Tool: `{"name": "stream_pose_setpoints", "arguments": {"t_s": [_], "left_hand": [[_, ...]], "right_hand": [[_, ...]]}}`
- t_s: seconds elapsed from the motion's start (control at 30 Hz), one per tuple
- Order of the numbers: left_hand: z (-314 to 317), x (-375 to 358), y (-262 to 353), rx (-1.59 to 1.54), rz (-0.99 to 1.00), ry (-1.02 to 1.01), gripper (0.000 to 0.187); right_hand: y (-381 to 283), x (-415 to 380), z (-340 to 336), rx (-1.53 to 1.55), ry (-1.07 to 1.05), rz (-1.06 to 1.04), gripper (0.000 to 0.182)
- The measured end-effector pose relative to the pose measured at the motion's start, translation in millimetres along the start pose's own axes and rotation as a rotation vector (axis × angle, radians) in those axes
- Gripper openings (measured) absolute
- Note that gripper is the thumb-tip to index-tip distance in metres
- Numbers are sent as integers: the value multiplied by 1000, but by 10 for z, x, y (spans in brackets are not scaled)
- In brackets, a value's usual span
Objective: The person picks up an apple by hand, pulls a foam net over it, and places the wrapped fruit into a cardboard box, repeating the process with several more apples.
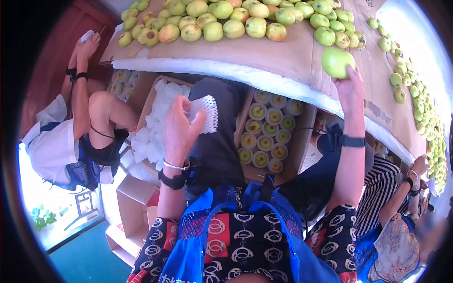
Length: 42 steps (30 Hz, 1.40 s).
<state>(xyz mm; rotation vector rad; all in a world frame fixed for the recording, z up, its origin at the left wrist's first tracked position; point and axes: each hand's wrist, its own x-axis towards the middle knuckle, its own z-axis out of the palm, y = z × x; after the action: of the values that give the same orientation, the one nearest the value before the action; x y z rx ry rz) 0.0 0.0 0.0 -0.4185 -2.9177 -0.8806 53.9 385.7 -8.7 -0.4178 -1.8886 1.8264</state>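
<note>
My right hand (350, 92) grips a large green apple (337, 62), raised at the right over the edge of the cardboard-covered table (292, 53). At the centre left, my left hand (180, 129) has its fingers around a white foam net sleeve (209, 114), which hangs above my leg. Below that hand, a cardboard box (155, 96) holds a heap of white foam nets (163, 113). Between my knees stands a carton (302, 137) packed with rows of apples in foam nets (265, 132). Many green and reddish apples (233, 29) are piled on the table.
Another person (59, 141) sits at the left with hands raised. A co-worker in striped trousers (384, 186) sits at the right, hands near the apples at the table edge. An opened cardboard box (130, 200) stands at the lower left. More apples (424, 113) lie along the far right.
</note>
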Motion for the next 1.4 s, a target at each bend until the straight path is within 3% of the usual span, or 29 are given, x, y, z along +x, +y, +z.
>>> {"name": "stream_pose_setpoints", "arguments": {"t_s": [0.07,0.17,0.2,0.3,0.63,0.7,0.77,0.8,0.93,1.03,1.17,1.23,1.3,1.4], "left_hand": [[22,47,-41,-136,60,21,36],[-74,-108,194,-44,83,44,35],[-24,-110,244,-46,82,41,35],[43,-64,289,205,66,76,38],[-15,-131,114,33,112,62,21],[-54,-116,181,52,119,96,19],[-121,-138,362,-190,167,152,15],[-61,-90,392,-164,382,292,14],[276,5,714,-319,395,255,15],[599,89,770,-185,476,284,13],[750,38,913,-228,349,159,15],[798,1,913,-303,393,156,14],[816,-49,895,-475,271,52,12],[746,-111,872,-585,197,0,10]], "right_hand": [[-141,-193,68,551,54,22,54],[-236,-624,76,868,-22,137,54],[-287,-686,111,865,65,173,54],[-267,-875,112,889,-15,178,52],[138,-1101,75,915,-116,290,49],[155,-1084,162,701,3,233,49],[85,-1109,218,679,-67,181,51],[72,-1123,263,644,-68,160,53],[4,-1252,486,722,-129,120,67],[-115,-1323,651,781,-234,97,77],[104,-1475,897,555,-286,57,74],[106,-1512,965,495,-263,62,67],[101,-1473,979,800,-325,264,59],[151,-1365,911,808,-307,296,53]]}}
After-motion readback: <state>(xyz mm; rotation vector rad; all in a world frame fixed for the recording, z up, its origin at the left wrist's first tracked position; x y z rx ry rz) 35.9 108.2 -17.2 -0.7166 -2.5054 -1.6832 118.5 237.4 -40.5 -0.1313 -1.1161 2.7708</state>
